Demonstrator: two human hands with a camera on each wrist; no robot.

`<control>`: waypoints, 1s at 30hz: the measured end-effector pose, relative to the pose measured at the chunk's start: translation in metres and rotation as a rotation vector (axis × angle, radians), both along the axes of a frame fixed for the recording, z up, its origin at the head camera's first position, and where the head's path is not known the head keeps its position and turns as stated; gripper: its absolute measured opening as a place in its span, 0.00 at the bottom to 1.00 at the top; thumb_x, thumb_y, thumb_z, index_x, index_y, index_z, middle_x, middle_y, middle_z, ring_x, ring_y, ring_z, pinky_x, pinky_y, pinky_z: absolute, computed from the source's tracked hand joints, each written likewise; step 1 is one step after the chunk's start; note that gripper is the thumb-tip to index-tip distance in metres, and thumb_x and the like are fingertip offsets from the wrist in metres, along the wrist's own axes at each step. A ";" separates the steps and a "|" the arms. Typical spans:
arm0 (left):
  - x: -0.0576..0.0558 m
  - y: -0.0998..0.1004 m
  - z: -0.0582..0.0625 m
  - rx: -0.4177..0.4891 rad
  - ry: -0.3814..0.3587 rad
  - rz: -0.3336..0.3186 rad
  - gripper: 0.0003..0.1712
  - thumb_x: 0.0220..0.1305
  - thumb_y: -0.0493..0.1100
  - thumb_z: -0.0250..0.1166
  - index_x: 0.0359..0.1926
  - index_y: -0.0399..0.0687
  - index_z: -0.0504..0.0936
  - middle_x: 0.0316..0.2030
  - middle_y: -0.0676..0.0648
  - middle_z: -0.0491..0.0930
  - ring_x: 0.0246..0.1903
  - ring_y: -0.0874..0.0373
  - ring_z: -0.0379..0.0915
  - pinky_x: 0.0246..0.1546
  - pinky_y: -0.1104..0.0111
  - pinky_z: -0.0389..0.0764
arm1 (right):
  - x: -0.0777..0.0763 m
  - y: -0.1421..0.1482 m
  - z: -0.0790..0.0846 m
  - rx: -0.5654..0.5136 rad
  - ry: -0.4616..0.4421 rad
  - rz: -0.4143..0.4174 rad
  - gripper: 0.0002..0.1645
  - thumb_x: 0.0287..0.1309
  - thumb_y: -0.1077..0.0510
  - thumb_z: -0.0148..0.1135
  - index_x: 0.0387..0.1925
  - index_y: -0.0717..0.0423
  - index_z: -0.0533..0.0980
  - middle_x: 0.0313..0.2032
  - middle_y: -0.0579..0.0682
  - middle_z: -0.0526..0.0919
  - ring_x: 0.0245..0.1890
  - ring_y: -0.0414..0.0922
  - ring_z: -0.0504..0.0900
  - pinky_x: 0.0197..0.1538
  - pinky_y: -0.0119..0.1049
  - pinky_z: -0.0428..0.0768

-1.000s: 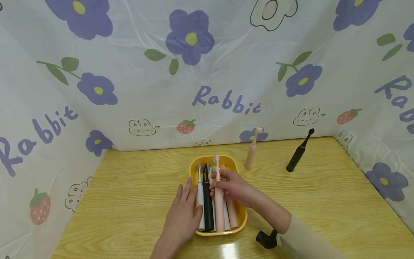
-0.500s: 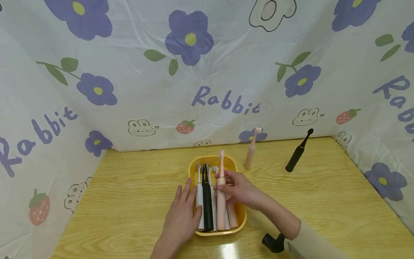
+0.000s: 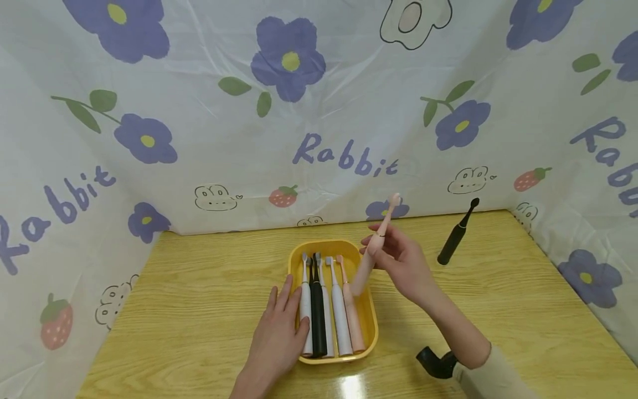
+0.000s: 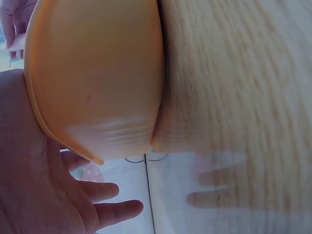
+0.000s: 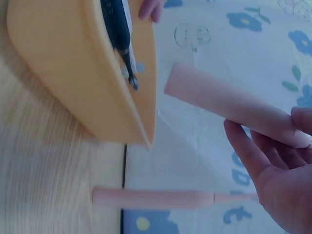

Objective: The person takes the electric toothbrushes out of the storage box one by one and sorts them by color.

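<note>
My right hand (image 3: 408,272) grips a pink electric toothbrush (image 3: 368,270) by its handle, thumb against fingers. The brush tilts with its head up, raised over the right rim of a yellow bin (image 3: 375,324). My left hand (image 3: 278,337) rests along the bin's left rim, fingers extended. Inside the bin lie several toothbrushes side by side: white ones (image 3: 340,321), a black one (image 3: 318,321) and a pink one (image 3: 354,324). A second pink toothbrush (image 5: 156,199) stands upright on the table in the right wrist view; in the head view my right hand and its brush hide it.
A black toothbrush (image 3: 451,245) stands upright at the back right of the wooden table (image 3: 199,310). A patterned cloth (image 3: 249,183) rises behind the table and on both sides. A black curved object (image 3: 435,363) sits at my right sleeve (image 3: 490,377).
My right hand has lifted the pink toothbrush up and rightward from over the bin's contents, tilting it. The white and pink brushes beneath are now exposed. My left hand stays on the rim.
</note>
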State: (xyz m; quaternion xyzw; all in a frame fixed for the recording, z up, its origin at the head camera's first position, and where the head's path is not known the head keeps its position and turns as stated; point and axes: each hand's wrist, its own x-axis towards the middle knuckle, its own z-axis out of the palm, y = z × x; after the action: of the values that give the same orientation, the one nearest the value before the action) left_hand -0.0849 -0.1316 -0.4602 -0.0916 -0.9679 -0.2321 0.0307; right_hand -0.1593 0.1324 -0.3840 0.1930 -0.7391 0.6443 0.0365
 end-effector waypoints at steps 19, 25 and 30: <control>0.000 0.000 0.000 0.006 -0.020 0.016 0.33 0.73 0.46 0.61 0.74 0.40 0.69 0.80 0.43 0.51 0.70 0.30 0.59 0.58 0.39 0.74 | -0.031 0.037 -0.045 0.297 0.225 -0.478 0.23 0.68 0.65 0.66 0.63 0.64 0.75 0.45 0.60 0.84 0.47 0.57 0.87 0.44 0.51 0.86; 0.000 0.000 0.000 0.002 -0.017 0.014 0.33 0.73 0.46 0.61 0.74 0.40 0.68 0.80 0.43 0.51 0.70 0.31 0.60 0.57 0.39 0.75 | -0.040 0.037 -0.062 0.294 0.203 -0.484 0.25 0.70 0.64 0.64 0.65 0.65 0.73 0.45 0.61 0.83 0.48 0.59 0.86 0.45 0.53 0.85; 0.000 0.000 -0.001 -0.006 -0.008 0.013 0.34 0.73 0.46 0.61 0.75 0.40 0.67 0.80 0.43 0.51 0.70 0.34 0.62 0.56 0.41 0.76 | -0.045 0.032 -0.070 0.309 0.197 -0.481 0.25 0.69 0.66 0.64 0.64 0.67 0.72 0.45 0.62 0.83 0.49 0.61 0.85 0.46 0.54 0.85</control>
State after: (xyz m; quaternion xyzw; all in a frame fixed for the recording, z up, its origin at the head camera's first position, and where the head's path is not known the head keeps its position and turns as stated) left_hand -0.0851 -0.1314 -0.4609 -0.0846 -0.9692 -0.2295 0.0282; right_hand -0.2039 0.1644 -0.4539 0.0773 -0.8457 0.4753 0.2300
